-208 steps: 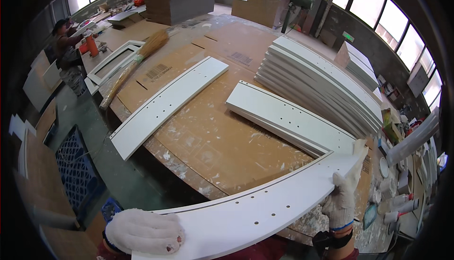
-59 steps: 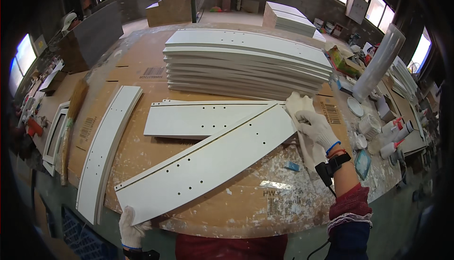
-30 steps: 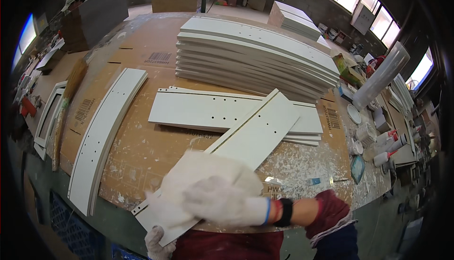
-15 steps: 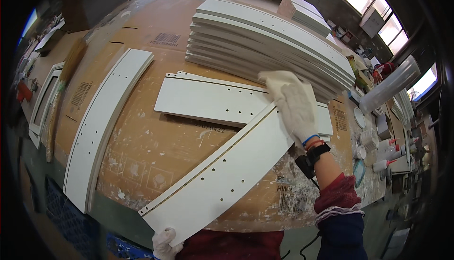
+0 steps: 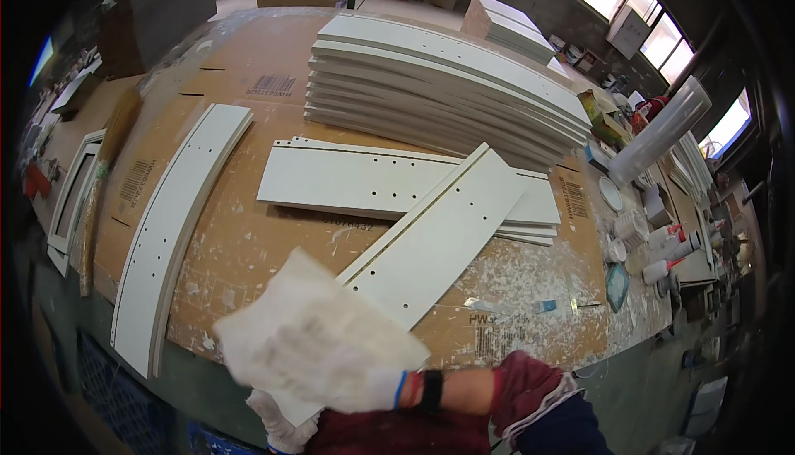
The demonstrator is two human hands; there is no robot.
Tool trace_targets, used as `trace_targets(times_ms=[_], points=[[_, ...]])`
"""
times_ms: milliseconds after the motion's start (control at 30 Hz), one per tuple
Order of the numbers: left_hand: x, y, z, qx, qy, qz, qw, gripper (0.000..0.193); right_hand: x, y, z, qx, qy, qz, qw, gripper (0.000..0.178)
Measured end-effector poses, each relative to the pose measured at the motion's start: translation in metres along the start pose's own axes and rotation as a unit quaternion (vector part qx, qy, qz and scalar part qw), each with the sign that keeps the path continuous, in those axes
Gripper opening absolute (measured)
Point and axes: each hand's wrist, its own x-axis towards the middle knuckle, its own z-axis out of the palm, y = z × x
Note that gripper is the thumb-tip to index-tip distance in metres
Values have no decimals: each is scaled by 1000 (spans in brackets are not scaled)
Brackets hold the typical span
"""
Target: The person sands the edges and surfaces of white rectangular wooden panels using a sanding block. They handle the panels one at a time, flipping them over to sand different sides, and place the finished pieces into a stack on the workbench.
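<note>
A white drilled board (image 5: 447, 227) with a dark groove along one edge slants toward me, its far end lying across other white boards (image 5: 327, 172). My left hand (image 5: 281, 423), in a white glove, is closed on the board's near end at the lower edge of the view. My right hand (image 5: 352, 372), gloved too, is over the near part of the board with a whitish cloth (image 5: 290, 310) under and around its fingers. Motion blurs the cloth, and it hides that stretch of the board.
Cardboard (image 5: 224, 289) covers the table. Another white board (image 5: 178, 223) lies at the left, and a tall stack of boards (image 5: 439, 82) stands at the far side. Bottles (image 5: 662, 269), a clear plastic roll (image 5: 662, 128) and tubs crowd the right edge.
My right hand has swept with the cloth from the board's far end down to its near end. My left hand stays at the near end.
</note>
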Motion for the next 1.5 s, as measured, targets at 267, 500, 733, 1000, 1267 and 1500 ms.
trace_targets(times_ms=[267,500,733,1000,1267,1500], points=[[5,2,46,-11,-103,15,995,103,-9,0,-6,-82,16,32,996,59],[-1,18,22,-7,-14,-88,996,102,-75,187,-109,-413,84,251,871,46],[15,17,46,-18,-78,-78,994,97,-76,197,-112,-241,119,329,905,46],[15,-21,-29,643,-134,226,719,70,23,-44,1,76,-97,-73,990,51],[6,27,37,407,-111,122,898,75,-47,102,-53,-162,153,132,966,32],[14,22,24,-103,-45,-111,987,49,-174,243,-130,-320,183,444,817,33]])
